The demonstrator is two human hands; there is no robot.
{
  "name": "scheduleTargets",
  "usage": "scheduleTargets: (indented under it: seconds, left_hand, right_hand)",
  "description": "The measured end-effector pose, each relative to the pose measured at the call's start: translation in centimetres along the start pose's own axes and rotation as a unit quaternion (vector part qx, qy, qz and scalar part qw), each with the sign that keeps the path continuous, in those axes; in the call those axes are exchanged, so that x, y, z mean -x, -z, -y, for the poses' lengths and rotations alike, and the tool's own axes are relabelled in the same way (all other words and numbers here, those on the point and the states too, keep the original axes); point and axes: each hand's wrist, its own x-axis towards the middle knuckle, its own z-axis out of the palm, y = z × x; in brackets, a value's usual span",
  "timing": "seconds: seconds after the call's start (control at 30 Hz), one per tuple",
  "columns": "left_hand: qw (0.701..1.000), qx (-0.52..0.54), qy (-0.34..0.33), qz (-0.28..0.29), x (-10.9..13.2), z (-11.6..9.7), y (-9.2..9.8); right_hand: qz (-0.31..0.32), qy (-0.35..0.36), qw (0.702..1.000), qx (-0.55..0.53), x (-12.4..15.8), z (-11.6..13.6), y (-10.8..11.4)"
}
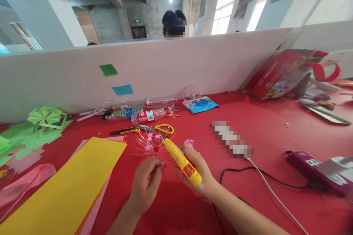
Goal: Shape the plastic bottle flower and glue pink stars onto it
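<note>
My right hand (197,165) is closed around a yellow hot glue gun (180,157), its nozzle pointing up and to the left and a clear glue stick (202,186) jutting from its back end. My left hand (146,180) pinches a small pink paper piece (162,163), blurred but star-like. Just beyond both hands lies a clear plastic bottle piece cut into spread strips (141,142), with a red centre (156,149). Pink stars (148,147) sit on its strips, and the nozzle is over its right side. More pink stars (189,142) lie in a heap behind my right hand.
Yellow-handled scissors (164,129), a box cutter (125,131) and plastic bottles (150,116) lie farther back by a white partition (176,62). Yellow paper (67,187) and green paper (45,117) cover the left. A power strip (317,170) and cables are at right.
</note>
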Motion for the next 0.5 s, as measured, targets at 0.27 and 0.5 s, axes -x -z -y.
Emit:
scheduleTargets:
  seconds: [0.27,0.5]
  left_hand:
    - [0.997,0.038,0.031,0.056,0.4,0.1,-1.6]
    - [0.994,0.062,0.067,0.056,0.3,-0.1,-1.3]
  right_hand:
    - [0.008,-0.021,1.0,0.002,0.3,-0.6,-0.7]
    - [-0.015,-0.02,1.0,-0.002,0.5,-1.0,-0.9]
